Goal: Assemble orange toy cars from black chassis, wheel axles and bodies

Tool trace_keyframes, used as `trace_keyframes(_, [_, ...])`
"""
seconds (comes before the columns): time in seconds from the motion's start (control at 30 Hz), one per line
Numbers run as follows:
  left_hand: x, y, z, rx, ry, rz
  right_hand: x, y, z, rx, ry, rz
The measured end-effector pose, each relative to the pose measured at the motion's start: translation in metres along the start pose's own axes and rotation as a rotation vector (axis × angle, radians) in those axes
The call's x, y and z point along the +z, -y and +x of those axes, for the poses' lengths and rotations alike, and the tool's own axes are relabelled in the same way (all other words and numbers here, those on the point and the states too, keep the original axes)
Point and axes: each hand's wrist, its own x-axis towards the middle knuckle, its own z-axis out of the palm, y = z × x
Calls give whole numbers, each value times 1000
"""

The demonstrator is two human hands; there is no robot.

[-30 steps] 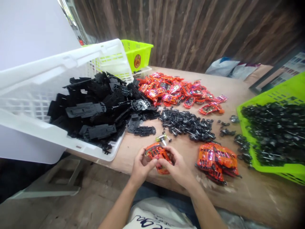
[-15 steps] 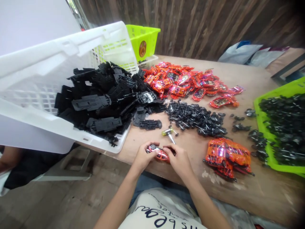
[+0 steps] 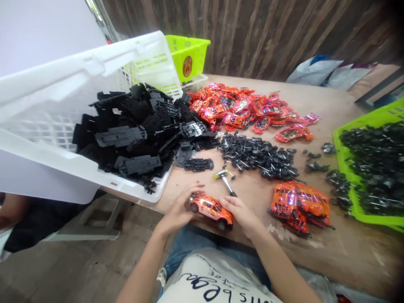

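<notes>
A shiny orange-red toy car (image 3: 210,207) is between my hands near the table's front edge, body up with its black wheels below. My left hand (image 3: 178,210) holds its left end, thumb low by a wheel and fingers stretched along the far side. My right hand (image 3: 241,212) has its fingertips closed on the car's right end; the other fingers are partly hidden. Just beyond that hand lies a small hammer (image 3: 225,181) with a yellow head, its dark grip end close to my knuckles. A black car chassis (image 3: 198,164) rests left of the hammer.
A tipped white crate (image 3: 85,63) spills black chassis (image 3: 126,139) at left. Orange car shells (image 3: 233,105) and wheel axles (image 3: 255,153) are heaped behind. Several orange cars (image 3: 301,206) sit at right, beside a green basket (image 3: 353,198) of wheels. Another person's arm (image 3: 15,210) shows far left.
The car has been turned from wheels up to wheels down. My left hand has shifted left with its fingers straightened out; my right hand remains at the car's right end.
</notes>
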Motion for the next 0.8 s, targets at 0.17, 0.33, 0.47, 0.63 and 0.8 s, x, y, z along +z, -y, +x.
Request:
trace_keyframes(0.17, [8,9,1,-112,-76,211,1,3,-13,-406,-158,-441])
trace_keyframes(0.33, [18,17,6,1,-59,-44,18,2,-22,-508,-192,-726])
trace_keyframes(0.47, [19,19,9,52,-91,-94,25,-1,-18,-472,-290,-699])
trace_keyframes(0.63, [25,3,-1,7,-177,26,21,5,-8,-407,-311,-560])
trace_keyframes(0.8, [42,-16,-13,-136,-435,14,27,8,16,-459,-495,-802])
